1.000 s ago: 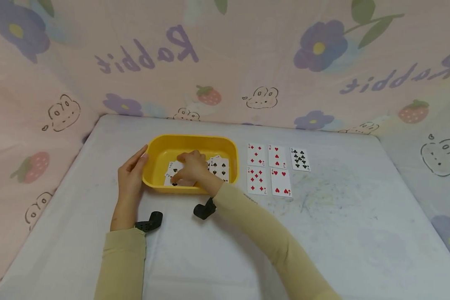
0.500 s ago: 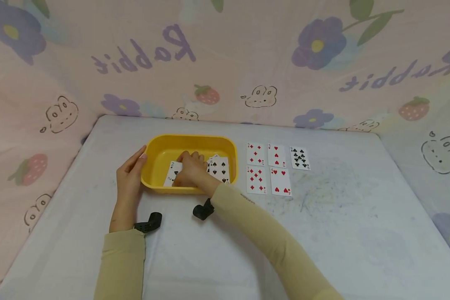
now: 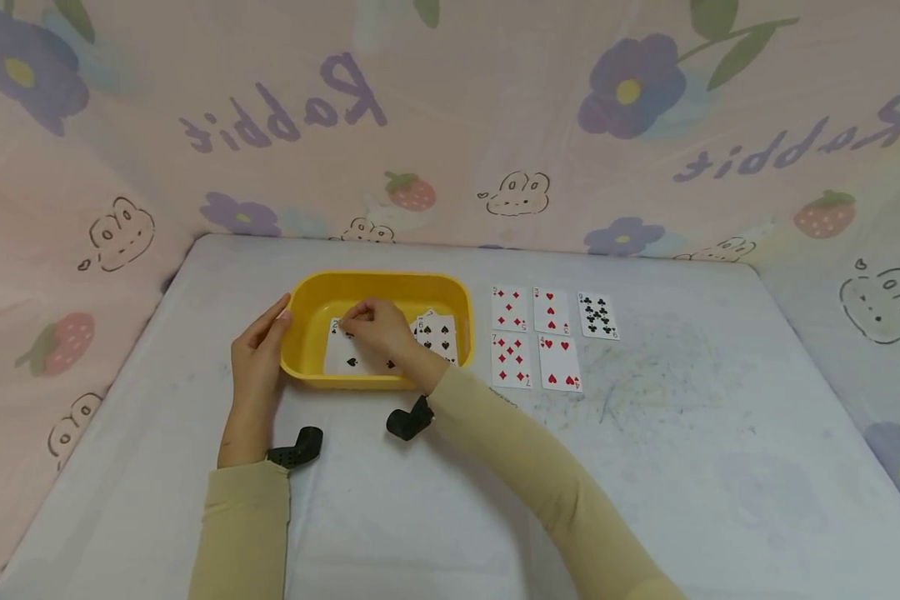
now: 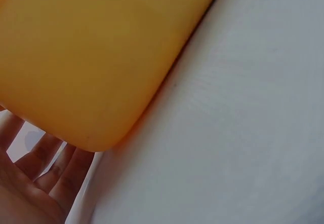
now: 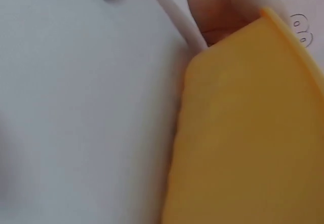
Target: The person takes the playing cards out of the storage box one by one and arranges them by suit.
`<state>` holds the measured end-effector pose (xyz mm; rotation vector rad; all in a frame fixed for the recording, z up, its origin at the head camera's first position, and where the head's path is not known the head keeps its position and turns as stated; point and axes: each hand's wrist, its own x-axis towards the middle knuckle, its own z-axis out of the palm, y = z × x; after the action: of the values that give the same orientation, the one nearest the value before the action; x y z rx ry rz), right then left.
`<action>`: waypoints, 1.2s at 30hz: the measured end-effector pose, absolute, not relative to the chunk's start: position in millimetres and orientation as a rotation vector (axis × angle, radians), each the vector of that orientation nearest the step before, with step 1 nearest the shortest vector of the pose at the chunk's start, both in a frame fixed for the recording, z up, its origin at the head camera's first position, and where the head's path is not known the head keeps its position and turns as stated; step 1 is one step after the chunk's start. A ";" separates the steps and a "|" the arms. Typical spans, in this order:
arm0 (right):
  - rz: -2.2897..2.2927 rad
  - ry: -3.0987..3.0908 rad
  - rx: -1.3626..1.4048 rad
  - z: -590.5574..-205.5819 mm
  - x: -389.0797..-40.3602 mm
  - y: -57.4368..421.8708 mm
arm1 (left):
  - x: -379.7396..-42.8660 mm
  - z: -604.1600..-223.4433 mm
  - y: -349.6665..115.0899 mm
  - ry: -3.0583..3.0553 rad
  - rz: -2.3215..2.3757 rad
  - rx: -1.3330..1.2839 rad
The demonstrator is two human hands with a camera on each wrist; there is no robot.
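Observation:
My left hand point(image 3: 258, 350) rests against the left end of the yellow tub point(image 3: 375, 382), with thumb and fingers at its outer wall. The left wrist view shows those fingers point(image 4: 71, 176) lying fairly straight along the wall. Inside the tub, my right hand point(image 3: 382, 333) pinches a white playing card point(image 3: 335, 354) with black spades near its top edge; a 2 shows in its corner. Whether one card or more lies under these fingers is unclear. At the tub's right end lies a six of spades point(image 3: 441, 333) over other cards. The right hand's fingers are hidden in the right wrist view.
Right of the tub, face-up cards lie in two rows: five of diamonds point(image 3: 509, 309), three of hearts point(image 3: 551, 311), nine of clubs point(image 3: 598, 316), seven of diamonds point(image 3: 511, 361) and four of hearts point(image 3: 560, 363). A patterned curtain point(image 3: 450, 125) surrounds the white table point(image 3: 682, 467).
My right hand has shifted up and left inside the tub, its fingers drawing together at the card's top edge. More of the spade cards shows below it. The left hand has stayed put.

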<state>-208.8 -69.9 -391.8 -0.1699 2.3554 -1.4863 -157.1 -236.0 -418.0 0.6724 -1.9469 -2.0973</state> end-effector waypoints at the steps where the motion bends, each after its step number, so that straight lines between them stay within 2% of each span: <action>1: -1.515 2.342 -0.155 -390.1 -208.9 -67.8 | -157.3 -418.3 -235.2 -1.948 -2.098 0.672; 15: -1.876 2.309 -0.071 -361.6 -225.8 -25.3 | -154.6 -417.0 -236.5 -1.939 -2.125 0.679; 36: -1.657 2.543 -0.141 -367.8 -220.2 68.3 | -154.5 -415.0 -236.2 -1.872 -2.184 0.712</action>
<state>-220.2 68.3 -367.8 -0.1412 2.5428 -1.6569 -154.5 -236.2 -415.0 0.7116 -1.8721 -2.1835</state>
